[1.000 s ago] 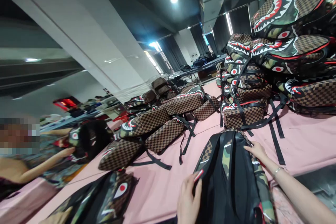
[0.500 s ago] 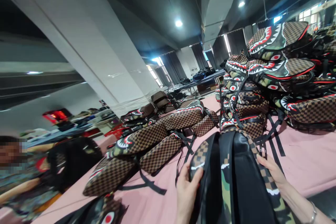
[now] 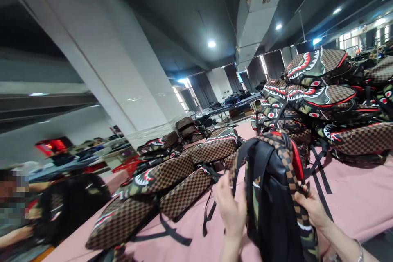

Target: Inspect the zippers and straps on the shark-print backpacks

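Note:
A backpack (image 3: 278,196) with brown checks, camouflage patches and a black back panel stands upright in front of me, its straps towards me. A red strip of lining shows at its right upper edge, where the zip is parted. My right hand (image 3: 313,206) grips that side of the backpack, thumb on the checked edge. Beside the left shoulder strap, my left hand (image 3: 231,208) is raised with fingers apart, slightly blurred. Whether it touches the strap is hard to see.
More checked backpacks with shark-mouth prints lie in a row (image 3: 181,196) to the left on the pink table cover (image 3: 353,200). A tall stack of them (image 3: 325,102) rises at the right. At the far left another person handles a black bag (image 3: 76,200). A white pillar (image 3: 129,69) stands behind.
My left hand has come off the backpack's left side. The backpack has turned and tilted, so red lining now shows at its right upper edge. My right hand still grips it.

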The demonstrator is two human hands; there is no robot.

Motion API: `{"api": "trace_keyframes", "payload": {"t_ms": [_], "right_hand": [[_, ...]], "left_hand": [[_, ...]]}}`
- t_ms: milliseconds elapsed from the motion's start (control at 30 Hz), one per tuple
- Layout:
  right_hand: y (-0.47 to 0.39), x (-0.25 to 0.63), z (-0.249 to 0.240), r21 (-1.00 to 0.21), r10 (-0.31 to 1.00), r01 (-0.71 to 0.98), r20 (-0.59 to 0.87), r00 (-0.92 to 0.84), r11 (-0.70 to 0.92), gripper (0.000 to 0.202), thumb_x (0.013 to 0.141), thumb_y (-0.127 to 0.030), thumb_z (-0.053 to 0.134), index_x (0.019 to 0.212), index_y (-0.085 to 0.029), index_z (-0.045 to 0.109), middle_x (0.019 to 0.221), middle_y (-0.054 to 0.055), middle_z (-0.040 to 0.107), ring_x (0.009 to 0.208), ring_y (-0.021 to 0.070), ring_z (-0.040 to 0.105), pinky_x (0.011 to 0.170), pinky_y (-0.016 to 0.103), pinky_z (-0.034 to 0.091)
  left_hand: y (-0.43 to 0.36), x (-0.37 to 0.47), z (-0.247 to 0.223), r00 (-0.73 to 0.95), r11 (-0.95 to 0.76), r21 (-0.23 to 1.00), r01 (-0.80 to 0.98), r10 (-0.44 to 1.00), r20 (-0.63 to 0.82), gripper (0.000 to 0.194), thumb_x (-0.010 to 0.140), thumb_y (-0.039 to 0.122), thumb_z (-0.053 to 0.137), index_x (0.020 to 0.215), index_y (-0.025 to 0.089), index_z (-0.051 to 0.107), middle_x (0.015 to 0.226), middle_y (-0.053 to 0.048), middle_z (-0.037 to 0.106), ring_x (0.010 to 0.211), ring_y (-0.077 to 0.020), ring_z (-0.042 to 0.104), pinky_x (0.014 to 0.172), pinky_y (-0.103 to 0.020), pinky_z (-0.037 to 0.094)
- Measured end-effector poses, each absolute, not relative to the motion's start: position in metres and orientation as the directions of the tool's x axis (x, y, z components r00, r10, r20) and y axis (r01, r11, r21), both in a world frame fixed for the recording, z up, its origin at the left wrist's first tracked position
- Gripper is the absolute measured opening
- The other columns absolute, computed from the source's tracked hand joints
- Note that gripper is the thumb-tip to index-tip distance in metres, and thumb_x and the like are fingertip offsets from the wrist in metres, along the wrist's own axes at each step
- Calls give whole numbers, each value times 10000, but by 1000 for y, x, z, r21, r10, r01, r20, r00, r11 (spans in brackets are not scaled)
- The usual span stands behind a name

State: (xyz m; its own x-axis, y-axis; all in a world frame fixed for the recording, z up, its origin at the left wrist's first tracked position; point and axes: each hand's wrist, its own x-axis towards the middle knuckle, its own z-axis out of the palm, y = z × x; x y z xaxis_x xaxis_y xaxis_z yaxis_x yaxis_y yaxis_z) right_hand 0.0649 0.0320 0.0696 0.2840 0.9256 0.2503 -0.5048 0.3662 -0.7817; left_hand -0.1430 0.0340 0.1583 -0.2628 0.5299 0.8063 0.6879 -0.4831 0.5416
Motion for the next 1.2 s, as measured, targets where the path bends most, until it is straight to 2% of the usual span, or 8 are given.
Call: {"api": "trace_keyframes", "payload": {"t_ms": [200,300,500,600,700,833,1033,1200], "right_hand": [[26,56,57,-792,970,-566,235,61,228,349,572,-389,785,877,-251,685,798,21,710,744,200,653,739,349,521],[23,59,65,-846,958,-473,286,-12,247,394,572,-414,776,905,-222,686,791,45,700,771,221,645,758,363,511],[23,59,62,-903,974,-379,228,-19,203,512,507,-480,787,933,-223,669,631,4,662,480,149,567,472,266,487],[21,58,59,-897,966,-368,257,17,245,470,527,-451,786,920,-219,673,700,28,688,605,184,623,564,284,517],[18,59,61,-891,963,-365,258,78,269,463,504,-419,805,893,-205,672,782,59,707,727,224,656,667,322,535],[11,61,63,-906,956,-307,262,134,291,520,486,-465,802,908,-189,674,875,94,714,817,259,662,744,350,536],[-1,60,66,-915,947,-252,284,149,314,515,502,-460,799,935,-212,675,918,72,710,876,258,647,801,339,517],[-7,63,68,-955,944,-113,245,220,274,486,538,-401,792,955,-185,668,832,55,685,771,217,619,734,329,513]], "left_hand": [[-4,-101,129,86,-586,739,331,799,595,302,706,220,666,1003,275,676,1061,-100,621,959,-241,565,835,-330,440],[-2,-95,138,140,-530,796,292,847,512,311,635,232,732,942,272,701,1041,-100,625,734,-189,574,714,-283,438],[0,-104,160,248,-497,834,240,862,443,218,563,232,778,769,246,710,778,-56,629,619,-158,506,604,-232,362],[-1,-105,164,315,-508,823,254,848,426,196,546,245,784,718,236,691,586,-6,558,510,-128,418,532,-224,320],[-3,-100,158,226,-504,830,238,860,457,253,526,267,794,753,231,687,612,-7,582,480,-113,402,491,-218,310],[-11,-90,142,133,-587,690,424,793,594,190,648,288,724,804,203,659,706,-26,637,517,-116,474,522,-223,357],[-22,-80,134,285,-750,301,589,541,791,146,793,128,548,926,167,592,743,-48,628,643,-135,567,569,-225,424],[-22,-80,135,271,-760,346,550,555,786,111,812,128,511,826,188,604,711,-33,611,631,-123,580,561,-212,448]]}}
